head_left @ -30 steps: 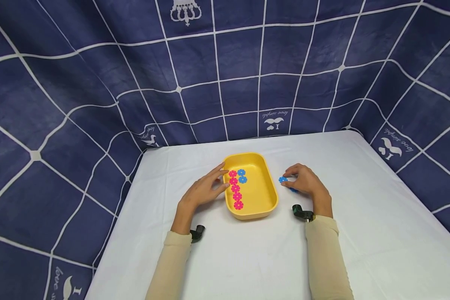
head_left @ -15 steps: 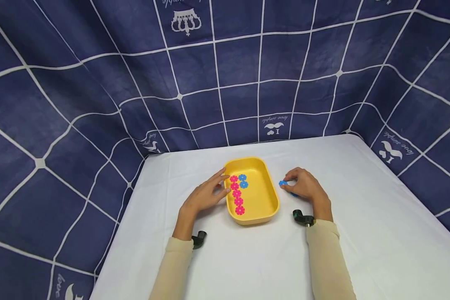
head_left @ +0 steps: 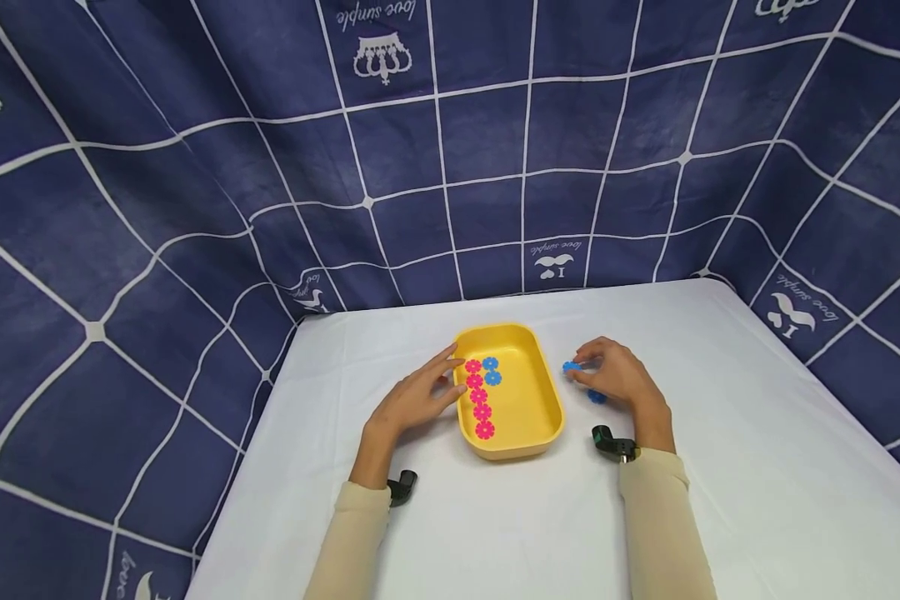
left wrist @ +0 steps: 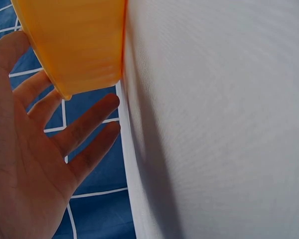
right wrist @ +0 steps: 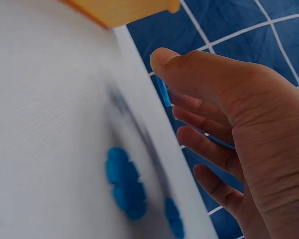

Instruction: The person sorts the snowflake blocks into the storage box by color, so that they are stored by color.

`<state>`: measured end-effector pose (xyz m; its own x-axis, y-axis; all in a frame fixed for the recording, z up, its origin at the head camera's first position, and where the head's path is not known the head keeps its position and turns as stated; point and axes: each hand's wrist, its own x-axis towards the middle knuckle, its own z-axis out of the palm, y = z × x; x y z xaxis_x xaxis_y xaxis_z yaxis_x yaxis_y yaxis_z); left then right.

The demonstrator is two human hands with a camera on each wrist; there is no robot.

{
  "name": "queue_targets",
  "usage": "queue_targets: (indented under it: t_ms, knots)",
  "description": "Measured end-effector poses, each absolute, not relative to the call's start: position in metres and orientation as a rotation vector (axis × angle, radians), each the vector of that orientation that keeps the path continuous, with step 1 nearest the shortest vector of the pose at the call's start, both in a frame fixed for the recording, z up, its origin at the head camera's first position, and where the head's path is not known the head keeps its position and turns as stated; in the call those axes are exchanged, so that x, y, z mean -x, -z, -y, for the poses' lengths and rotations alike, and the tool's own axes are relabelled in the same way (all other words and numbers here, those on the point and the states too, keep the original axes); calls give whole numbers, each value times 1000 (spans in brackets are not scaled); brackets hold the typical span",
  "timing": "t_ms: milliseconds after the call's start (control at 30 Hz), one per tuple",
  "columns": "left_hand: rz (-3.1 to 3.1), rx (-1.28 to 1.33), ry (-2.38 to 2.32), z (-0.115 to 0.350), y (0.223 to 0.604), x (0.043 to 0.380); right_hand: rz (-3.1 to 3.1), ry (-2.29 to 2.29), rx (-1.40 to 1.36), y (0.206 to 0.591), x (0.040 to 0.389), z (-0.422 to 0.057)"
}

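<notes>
My right hand (head_left: 617, 375) pinches a blue flower-shaped plastic disc (head_left: 571, 367) between thumb and fingertips, just right of a yellow tray (head_left: 547, 375). The right wrist view shows that disc edge-on, raised over the white cloth. Below it lie two more blue discs (right wrist: 125, 184), partly hidden by the hand in the head view. My left hand (head_left: 408, 400) rests at the tray's left rim, fingers spread and fairly straight, thumb against the edge. Inside the tray, several pink flower discs (head_left: 479, 396) form a column along the left side, with two blue discs (head_left: 492, 371) beside its far end.
The tray stands on a table with a white cloth (head_left: 510, 525). A dark blue curtain (head_left: 480, 150) with white grid lines surrounds the table's back and sides. Black cameras (head_left: 611, 442) are strapped to both wrists.
The head view has tilted slightly upward, so the scene sits lower. The right hand has shifted a little, uncovering more of a blue disc under it. The left hand stays at the tray's rim.
</notes>
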<state>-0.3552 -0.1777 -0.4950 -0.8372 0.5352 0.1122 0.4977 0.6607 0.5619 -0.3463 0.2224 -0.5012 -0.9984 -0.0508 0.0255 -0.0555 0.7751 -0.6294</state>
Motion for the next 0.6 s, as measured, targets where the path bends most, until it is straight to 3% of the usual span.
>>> queue_targets:
  t_ms: [600]
  knots:
    - [-2818, -845, -893, 175, 495, 354, 2906, -1008, -141, 468, 347, -219]
